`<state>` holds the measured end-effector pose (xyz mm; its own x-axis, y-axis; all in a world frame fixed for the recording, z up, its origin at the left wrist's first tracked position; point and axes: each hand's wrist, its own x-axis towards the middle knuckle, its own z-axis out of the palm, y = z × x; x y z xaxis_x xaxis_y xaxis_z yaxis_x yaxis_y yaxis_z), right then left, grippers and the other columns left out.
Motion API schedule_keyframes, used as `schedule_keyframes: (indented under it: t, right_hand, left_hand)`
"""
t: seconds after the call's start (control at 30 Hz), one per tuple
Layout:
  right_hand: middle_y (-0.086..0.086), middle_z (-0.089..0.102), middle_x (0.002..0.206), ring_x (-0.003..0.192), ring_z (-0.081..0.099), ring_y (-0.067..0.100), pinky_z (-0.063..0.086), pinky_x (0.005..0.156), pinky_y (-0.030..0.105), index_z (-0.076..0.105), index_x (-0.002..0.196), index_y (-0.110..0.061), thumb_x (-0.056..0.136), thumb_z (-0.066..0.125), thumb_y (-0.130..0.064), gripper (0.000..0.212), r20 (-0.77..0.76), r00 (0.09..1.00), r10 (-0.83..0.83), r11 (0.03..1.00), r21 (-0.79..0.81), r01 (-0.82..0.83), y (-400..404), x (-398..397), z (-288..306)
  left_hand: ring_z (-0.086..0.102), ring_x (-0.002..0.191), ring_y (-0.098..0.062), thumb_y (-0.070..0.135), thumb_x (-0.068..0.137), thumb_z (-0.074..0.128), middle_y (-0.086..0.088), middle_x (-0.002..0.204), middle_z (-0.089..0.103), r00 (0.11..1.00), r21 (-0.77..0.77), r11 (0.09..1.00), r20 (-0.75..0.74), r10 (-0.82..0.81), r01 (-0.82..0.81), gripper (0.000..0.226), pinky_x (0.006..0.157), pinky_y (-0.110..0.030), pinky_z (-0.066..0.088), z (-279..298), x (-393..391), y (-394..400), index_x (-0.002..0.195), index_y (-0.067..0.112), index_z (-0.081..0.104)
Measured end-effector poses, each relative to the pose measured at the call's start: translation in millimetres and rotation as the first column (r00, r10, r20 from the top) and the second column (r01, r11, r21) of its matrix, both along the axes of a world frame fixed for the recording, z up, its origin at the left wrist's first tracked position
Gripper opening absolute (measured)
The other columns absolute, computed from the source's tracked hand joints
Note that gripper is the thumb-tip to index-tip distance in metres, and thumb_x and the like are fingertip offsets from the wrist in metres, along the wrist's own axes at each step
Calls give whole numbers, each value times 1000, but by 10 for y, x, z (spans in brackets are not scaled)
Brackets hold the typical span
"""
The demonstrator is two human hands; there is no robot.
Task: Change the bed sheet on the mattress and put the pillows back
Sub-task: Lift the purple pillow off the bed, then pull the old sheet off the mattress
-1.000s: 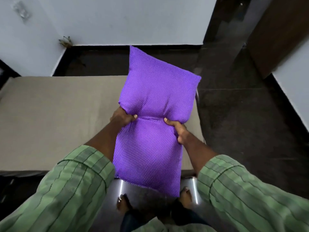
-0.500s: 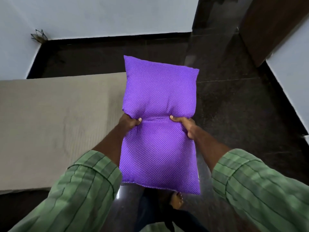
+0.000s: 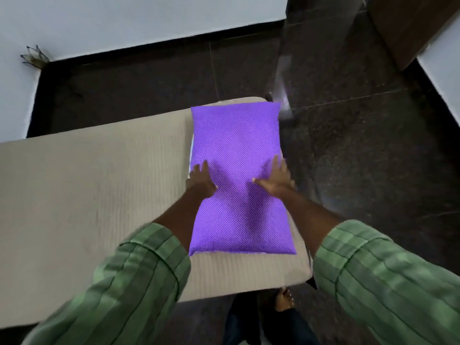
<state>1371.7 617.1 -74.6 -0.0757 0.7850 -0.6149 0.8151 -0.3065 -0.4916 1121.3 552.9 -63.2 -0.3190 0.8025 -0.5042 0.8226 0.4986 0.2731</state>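
Head view. A purple pillow [image 3: 237, 180] lies flat at the right end of the mattress [image 3: 99, 195], its long side running across the bed. The mattress shows a plain beige ribbed cover; whether this is the fresh sheet cannot be told. One pillow is thus laid in place; a white edge under its left side may be a second pillow, though blur leaves this unsure. The left hand [image 3: 200, 179] and right hand [image 3: 275, 180] press on the pillow's middle, fingers straight and spread, pinching nothing; the pillow dents between them.
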Motion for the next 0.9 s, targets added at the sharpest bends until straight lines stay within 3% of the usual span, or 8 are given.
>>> schedule_keyframes:
  t: [0.07, 0.13, 0.23, 0.43, 0.6, 0.77, 0.83, 0.9]
  right_hand:
    - [8, -17, 171, 158, 0, 35, 17, 123, 61, -9, 163, -32, 79, 72, -70, 123, 14, 972, 234, 970, -65, -233, -208, -67, -107]
    - [8, -22, 169, 157, -2, 36, 19, 122, 62, -11, 163, -31, 82, 72, -66, 121, 72, 971, 228, 969, -115, -219, -374, -83, -191]
    - [10, -9, 171, 156, 11, 39, 26, 120, 58, 0, 165, -28, 87, 70, -58, 109, 106, 983, 147, 989, 5, -148, -484, -38, -189]
    - [5, 6, 171, 153, 20, 36, 30, 119, 51, 23, 161, -27, 94, 64, -50, 82, 86, 965, 249, 961, 103, -258, -638, 58, 200]
    - [6, 9, 172, 155, 17, 33, 25, 122, 50, 24, 162, -29, 97, 63, -45, 77, 79, 940, 332, 934, 115, -339, -1031, 132, 587]
    - [10, 19, 168, 151, 25, 35, 30, 120, 47, 27, 161, -24, 97, 63, -44, 76, 100, 913, 396, 900, 157, -408, -1549, 198, 923]
    - [10, 23, 167, 150, 27, 35, 31, 120, 45, 29, 161, -24, 97, 62, -44, 74, 88, 902, 422, 887, 164, -431, -1802, 147, 1007]
    - [10, 28, 165, 149, 30, 34, 32, 120, 44, 32, 160, -24, 97, 61, -45, 72, 67, 884, 462, 867, 173, -467, -2048, 25, 1057]
  left_hand:
    - [26, 151, -38, 46, 82, 77, -17, 166, 21, 982, -5, 984, 65, -179, 180, 101, 119, -52, 31, -137, 112, -50, 163, 21, 21]
    - [23, 152, -40, 47, 82, 76, -18, 166, 20, 971, -54, 971, 78, -227, 231, 99, 119, -53, 30, -201, 212, -116, 162, 22, 24]
    - [24, 151, -37, 36, 87, 76, -16, 167, 16, 970, -37, 971, 59, -235, 237, 91, 119, -52, 31, -84, 395, -195, 161, 24, 24]
    - [28, 150, -33, 40, 97, 64, -11, 165, 26, 984, 21, 985, 52, -171, 170, 73, 120, -51, 30, 272, 751, -408, 158, 19, 32]
    - [37, 146, -31, 39, 100, 59, -14, 158, 41, 989, 110, 988, 88, -120, 110, 62, 119, -43, 32, 441, 1094, -917, 153, 11, 43]
    - [67, 107, -49, 40, 88, 57, -29, 115, 70, 986, 376, 927, 147, -82, 22, 59, 92, -58, 54, 400, 1202, -1691, 119, -9, 69]
    - [68, 107, -45, 35, 90, 58, -26, 116, 70, 992, 354, 935, 111, -66, 23, 53, 93, -53, 56, 446, 1126, -2012, 118, -8, 70]
    - [74, 87, -41, 32, 97, 54, -24, 101, 73, 981, 377, 925, 152, -117, 52, 46, 73, -46, 62, 379, 968, -2289, 105, -10, 73]
